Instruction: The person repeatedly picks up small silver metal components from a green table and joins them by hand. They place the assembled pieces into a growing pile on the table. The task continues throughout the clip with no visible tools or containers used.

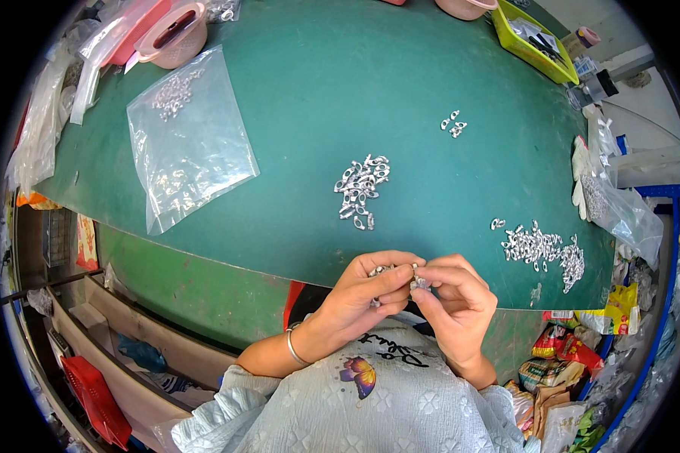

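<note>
Green tabletop (pixel 431 68) fills most of the view, its near edge curving just above the hands, and everything else sits in relation to it. On its far left lies a clear plastic bag (pixel 189 140) with a few metal bits inside, and beyond that a pink bowl (pixel 175 34); a yellow-green tray (pixel 533 41) stands at the far right corner. Near the middle rests a heap of small silver clasps (pixel 361 189), a larger scatter (pixel 542 249) lies by the right edge, and a tiny cluster (pixel 453 124) sits farther back. Below the table's near edge, the left hand (pixel 366 294) pinches a few clasps (pixel 379 270) between thumb and fingers, while the right hand (pixel 453 298) nips one small silver piece (pixel 419 282) at its fingertips, the two hands touching. They seem to be joining or sorting tiny pieces, which calls for a fine, steady pinch. Snack wrappers (pixel 567 355) clutter the floor under the table's right side, and a red crate (pixel 91 392) sits under its left.
</note>
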The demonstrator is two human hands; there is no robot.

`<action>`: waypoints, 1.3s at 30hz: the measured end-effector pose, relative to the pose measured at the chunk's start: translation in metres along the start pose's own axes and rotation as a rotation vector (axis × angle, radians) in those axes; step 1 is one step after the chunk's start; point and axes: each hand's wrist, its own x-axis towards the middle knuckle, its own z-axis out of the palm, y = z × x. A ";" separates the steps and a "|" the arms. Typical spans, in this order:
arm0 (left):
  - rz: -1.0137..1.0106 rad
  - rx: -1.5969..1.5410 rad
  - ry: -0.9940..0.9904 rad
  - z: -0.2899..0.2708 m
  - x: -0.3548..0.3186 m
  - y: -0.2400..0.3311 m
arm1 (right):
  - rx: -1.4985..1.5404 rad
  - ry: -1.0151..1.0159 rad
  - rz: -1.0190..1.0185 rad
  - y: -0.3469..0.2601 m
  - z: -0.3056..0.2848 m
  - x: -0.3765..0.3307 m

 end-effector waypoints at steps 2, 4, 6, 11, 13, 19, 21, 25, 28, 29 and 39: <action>0.009 0.011 0.057 0.004 -0.001 0.001 | 0.017 0.015 0.022 0.001 0.000 -0.001; 0.042 0.031 0.074 0.002 0.000 -0.001 | 0.087 0.042 0.091 0.002 0.000 -0.001; 0.088 0.089 0.105 0.002 0.000 -0.002 | 0.141 0.051 0.135 0.004 -0.001 -0.001; 0.164 0.357 0.211 0.004 0.005 -0.005 | 0.180 0.048 0.218 0.014 -0.014 0.000; 0.150 0.393 0.246 0.004 0.007 -0.006 | 0.238 0.046 0.217 0.026 -0.018 -0.002; 0.169 0.396 0.347 0.006 0.013 -0.010 | 0.175 0.425 0.182 0.044 -0.078 0.004; 0.176 0.371 0.330 0.002 0.013 -0.011 | -0.046 0.639 0.163 0.053 -0.115 0.004; 0.176 0.368 0.327 0.002 0.015 -0.013 | -0.277 0.653 0.158 0.051 -0.127 -0.003; 0.160 0.427 0.305 0.005 0.015 -0.015 | -0.024 0.423 0.151 0.030 -0.095 -0.004; 0.155 0.457 0.300 0.008 0.015 -0.016 | 0.051 0.388 0.149 0.023 -0.081 -0.004; 0.134 0.678 0.243 0.019 0.008 -0.016 | 0.087 0.092 0.003 0.010 -0.031 -0.007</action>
